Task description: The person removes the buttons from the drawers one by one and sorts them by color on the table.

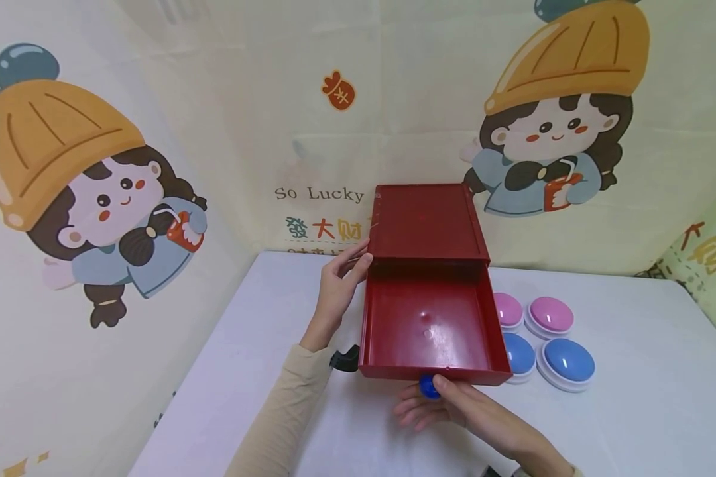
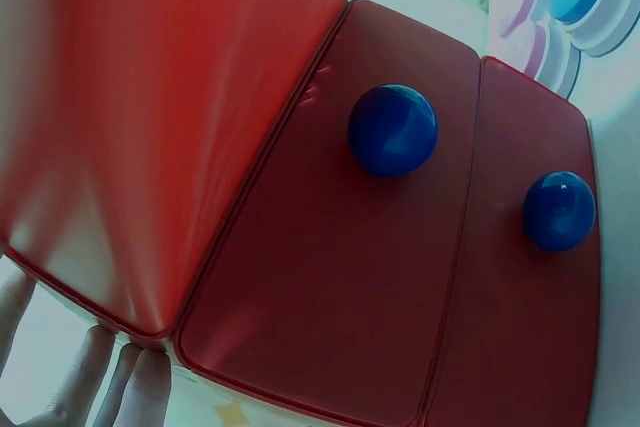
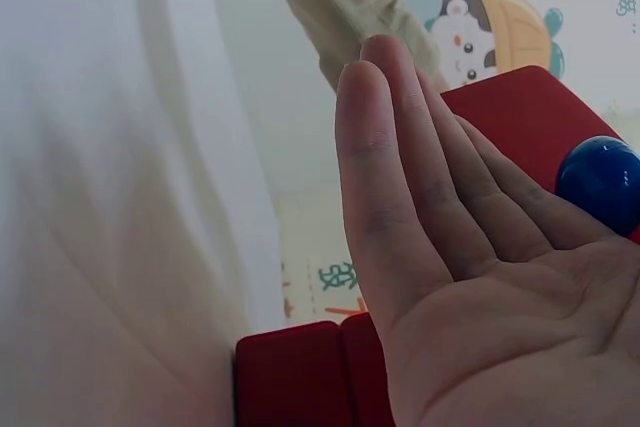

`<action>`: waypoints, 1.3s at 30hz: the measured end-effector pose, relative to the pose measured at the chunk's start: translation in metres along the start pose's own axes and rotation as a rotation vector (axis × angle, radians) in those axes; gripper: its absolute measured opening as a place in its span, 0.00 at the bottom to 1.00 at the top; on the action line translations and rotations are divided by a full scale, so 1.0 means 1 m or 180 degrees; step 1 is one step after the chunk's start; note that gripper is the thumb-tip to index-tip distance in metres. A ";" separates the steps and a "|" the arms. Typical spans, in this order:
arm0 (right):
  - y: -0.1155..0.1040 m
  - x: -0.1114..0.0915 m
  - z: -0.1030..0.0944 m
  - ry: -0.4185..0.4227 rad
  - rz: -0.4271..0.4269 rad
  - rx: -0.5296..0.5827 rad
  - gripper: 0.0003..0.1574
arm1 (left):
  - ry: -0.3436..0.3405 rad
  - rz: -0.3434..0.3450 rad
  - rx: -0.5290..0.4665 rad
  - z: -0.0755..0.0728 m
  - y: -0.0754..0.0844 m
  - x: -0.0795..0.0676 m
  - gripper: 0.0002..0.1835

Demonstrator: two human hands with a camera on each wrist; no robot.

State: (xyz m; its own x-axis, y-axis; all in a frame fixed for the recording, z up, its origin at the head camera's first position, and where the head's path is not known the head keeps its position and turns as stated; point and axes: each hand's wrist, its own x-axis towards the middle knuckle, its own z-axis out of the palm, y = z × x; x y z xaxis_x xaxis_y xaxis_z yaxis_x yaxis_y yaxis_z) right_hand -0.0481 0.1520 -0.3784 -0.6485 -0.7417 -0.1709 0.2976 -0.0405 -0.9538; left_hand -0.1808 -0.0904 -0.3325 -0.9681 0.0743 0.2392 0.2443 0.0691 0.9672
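A red drawer cabinet (image 1: 426, 222) stands against the back cloth, its top drawer (image 1: 426, 324) pulled out with nothing visible inside. The left wrist view shows two shut lower drawer fronts (image 2: 340, 227), each with a round blue knob (image 2: 393, 130). My left hand (image 1: 337, 288) touches the cabinet's left side with extended fingers. At the front of the pulled-out drawer, the thumb of my right hand (image 1: 447, 405) touches its blue knob (image 1: 429, 387). The other fingers stretch out straight below, as the right wrist view also shows; the thumb is out of sight there.
Several round push buttons with white bases, pink (image 1: 551, 315) and blue (image 1: 569, 361), sit right of the drawer. A black curved piece (image 1: 346, 359) is beside the left sleeve. A printed cloth (image 1: 262, 119) hangs behind the white table (image 1: 227, 371).
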 end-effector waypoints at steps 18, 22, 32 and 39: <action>0.001 0.002 0.001 0.0002 -0.0011 -0.0004 0.32 | -0.0033 0.0027 -0.0004 0.000 -0.001 0.000 0.23; 0.000 0.002 0.002 0.0038 0.0026 -0.0092 0.33 | -0.0018 0.0027 -0.0018 0.000 -0.002 0.000 0.23; -0.003 0.004 0.003 0.0072 0.0084 -0.0183 0.34 | -0.0001 0.0049 -0.0033 0.000 -0.002 0.000 0.22; -0.004 0.005 0.002 0.0073 0.0107 -0.0182 0.34 | -0.0018 0.0042 -0.0026 -0.001 -0.009 0.003 0.23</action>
State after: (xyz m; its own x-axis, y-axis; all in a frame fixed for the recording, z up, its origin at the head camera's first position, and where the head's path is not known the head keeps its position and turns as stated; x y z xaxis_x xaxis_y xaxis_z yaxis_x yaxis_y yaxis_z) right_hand -0.0505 0.1472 -0.3753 -0.6550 -0.7265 -0.2080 0.2795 0.0229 -0.9599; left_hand -0.1859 -0.0914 -0.3401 -0.9645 0.0810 0.2515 0.2566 0.0599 0.9647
